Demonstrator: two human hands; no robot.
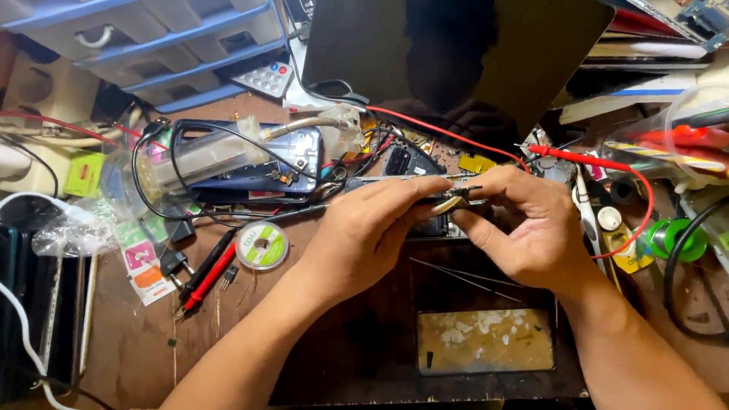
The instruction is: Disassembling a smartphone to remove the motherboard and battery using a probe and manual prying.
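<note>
My left hand [364, 231] and my right hand [524, 228] meet over the middle of the table [121, 342], both fingertips pinched onto one small part [456, 199], a thin dark-and-brass piece held between them. The left thumb and forefinger are pressed together on its left end; the right thumb and forefinger grip its right end, the other fingers curled under. The part sits just above an opened phone body [425, 205] lying flat beneath my fingers.

At nine o'clock from my hands lies a round reel of solder wick [261, 245], and beside it, toward eight o'clock, a red and a black probe [203, 277] lie side by side. At ten o'clock a blue phone shell [266, 159] rests under a clear plastic piece and black wire. At twelve o'clock stands a dark tilted panel [448, 53]. A red lead [600, 163] runs past at two o'clock. At six o'clock a yellowish plate [486, 342] lies flat, near the table's edge.
</note>
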